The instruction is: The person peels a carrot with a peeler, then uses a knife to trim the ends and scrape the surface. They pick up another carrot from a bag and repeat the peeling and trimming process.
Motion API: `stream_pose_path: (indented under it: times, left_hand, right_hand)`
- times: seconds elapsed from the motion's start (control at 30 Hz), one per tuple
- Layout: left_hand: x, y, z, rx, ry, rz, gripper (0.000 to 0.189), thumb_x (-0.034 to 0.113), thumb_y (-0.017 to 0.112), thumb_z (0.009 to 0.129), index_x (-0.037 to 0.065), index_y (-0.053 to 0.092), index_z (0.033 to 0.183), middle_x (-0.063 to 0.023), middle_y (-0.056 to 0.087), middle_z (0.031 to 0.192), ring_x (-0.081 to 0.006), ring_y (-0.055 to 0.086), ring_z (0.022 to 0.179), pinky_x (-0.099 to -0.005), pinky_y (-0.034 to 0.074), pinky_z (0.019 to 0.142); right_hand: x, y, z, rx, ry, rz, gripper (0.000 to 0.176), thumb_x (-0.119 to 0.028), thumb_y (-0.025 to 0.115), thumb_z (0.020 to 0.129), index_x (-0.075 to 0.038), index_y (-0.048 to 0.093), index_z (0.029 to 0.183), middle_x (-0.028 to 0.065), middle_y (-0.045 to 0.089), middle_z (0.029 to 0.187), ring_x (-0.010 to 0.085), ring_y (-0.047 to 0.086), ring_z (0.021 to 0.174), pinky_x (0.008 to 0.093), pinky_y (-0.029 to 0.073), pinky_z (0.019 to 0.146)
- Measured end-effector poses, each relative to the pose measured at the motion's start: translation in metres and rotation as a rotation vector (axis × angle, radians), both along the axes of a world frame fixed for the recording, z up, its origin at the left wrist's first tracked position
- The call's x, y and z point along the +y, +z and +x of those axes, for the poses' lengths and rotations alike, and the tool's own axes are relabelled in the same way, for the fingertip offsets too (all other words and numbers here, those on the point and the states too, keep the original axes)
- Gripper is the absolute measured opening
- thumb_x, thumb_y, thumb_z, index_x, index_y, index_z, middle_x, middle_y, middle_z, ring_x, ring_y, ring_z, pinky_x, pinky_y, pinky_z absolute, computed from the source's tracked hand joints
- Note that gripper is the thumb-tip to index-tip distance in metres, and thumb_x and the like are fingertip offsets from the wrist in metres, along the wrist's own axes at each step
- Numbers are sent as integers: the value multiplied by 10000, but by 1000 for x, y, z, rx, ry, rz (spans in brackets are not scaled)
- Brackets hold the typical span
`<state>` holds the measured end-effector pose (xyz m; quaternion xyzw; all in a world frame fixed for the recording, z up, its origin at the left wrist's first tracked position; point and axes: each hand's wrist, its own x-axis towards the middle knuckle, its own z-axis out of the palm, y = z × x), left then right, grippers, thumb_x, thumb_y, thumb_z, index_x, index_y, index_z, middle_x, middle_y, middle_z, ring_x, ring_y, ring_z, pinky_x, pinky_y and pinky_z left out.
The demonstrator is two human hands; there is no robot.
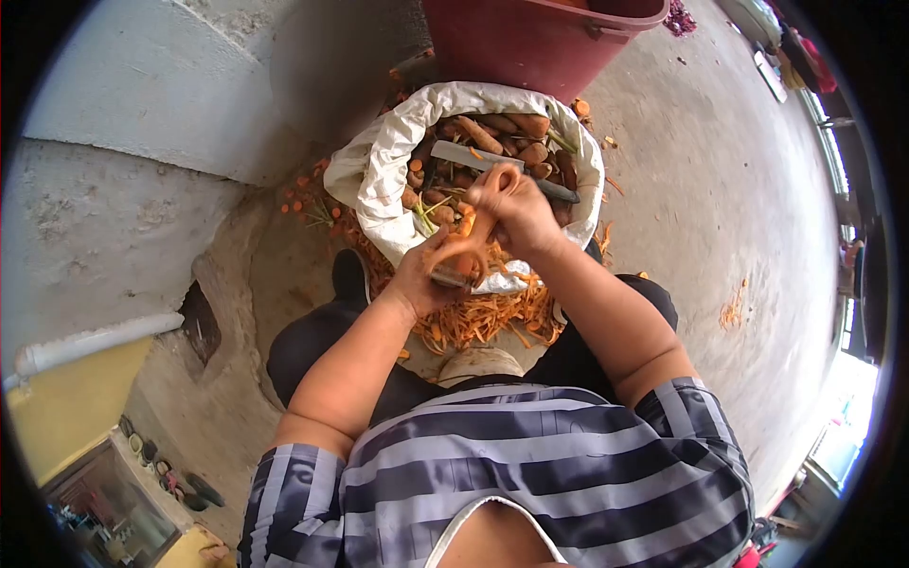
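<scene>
A carrot (480, 229), blurred by motion, slants between my two hands above the near rim of a white sack (383, 180). My right hand (524, 216) is closed round its upper end. My left hand (421, 279) is closed at the lower end, on a grey metallic tool (449, 275) that looks like a peeler; its handle is hidden by the fingers. Several unpeeled carrots (480, 135) fill the sack. On top of them lies a knife (471, 154), its dark handle (557, 190) pointing right. Orange peelings (483, 322) are heaped below my hands, between my legs.
A dark red plastic tub (540, 47) stands just beyond the sack. Cut carrot pieces (301, 194) and greens lie on the floor to the left. A grey wall (133, 95) and a white pipe (99, 343) are on the left. More peelings (734, 305) lie on the concrete floor at right.
</scene>
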<state>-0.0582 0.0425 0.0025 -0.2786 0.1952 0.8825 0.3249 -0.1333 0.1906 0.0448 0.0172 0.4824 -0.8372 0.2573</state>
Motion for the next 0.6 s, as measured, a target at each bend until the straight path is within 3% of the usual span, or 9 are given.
stream_pose_path:
  times: [0.07,0.17,0.27,0.33,0.4,0.5,0.53,0.6]
  left_hand:
    - [9,9,0,-63,63,21,303,326,448,860,89,489,1044,-72,556,815,-197,580,677,-347,511,567]
    - [5,-6,2,-6,-26,-33,290,314,434,871,84,499,1034,-96,554,789,-213,569,691,-350,504,615]
    - [-2,-25,2,74,-124,104,320,346,419,876,76,500,1028,-114,557,793,-232,567,714,-350,498,620]
    - [-2,-24,2,78,-145,132,341,361,403,881,70,495,1031,-123,558,807,-241,567,722,-349,495,615]
    - [2,-14,2,33,-129,66,357,368,383,887,63,487,1040,-131,557,827,-245,566,724,-348,493,612]
    - [3,3,-1,56,-98,-30,349,352,375,893,64,472,1065,-128,549,865,-247,562,734,-357,494,629]
    - [3,2,0,55,-58,-25,342,341,370,897,68,468,1077,-126,548,876,-245,563,744,-360,495,638]
    - [4,-3,2,51,19,-14,328,319,358,906,75,460,1100,-123,545,899,-243,566,764,-367,499,656]
  right_hand:
    - [-4,-13,2,7,26,40,192,-123,673,721,-24,520,780,26,523,603,107,491,453,228,389,394]
    - [0,-31,-7,-85,-11,67,172,-117,671,720,-24,527,739,48,542,640,109,504,473,228,386,390]
    - [3,-37,-18,-81,-133,190,179,-129,674,718,-34,523,738,48,536,627,113,501,464,226,376,379]
    - [18,-43,-39,-75,-277,141,194,-121,668,718,-67,489,771,32,508,648,112,487,488,228,381,388]
    - [31,-36,-44,-98,-218,82,184,-124,635,758,-35,496,839,54,525,714,134,528,582,255,445,465]
    - [15,-21,-27,-148,-181,-25,182,-126,637,760,-48,490,835,48,526,712,124,521,568,244,433,453]
    - [7,-22,-20,-156,-120,48,184,-103,648,747,-57,487,825,32,523,713,114,511,557,234,426,454]
    - [-5,-15,0,-56,-13,-32,227,-110,697,699,-57,486,765,14,512,664,99,501,576,236,420,490]
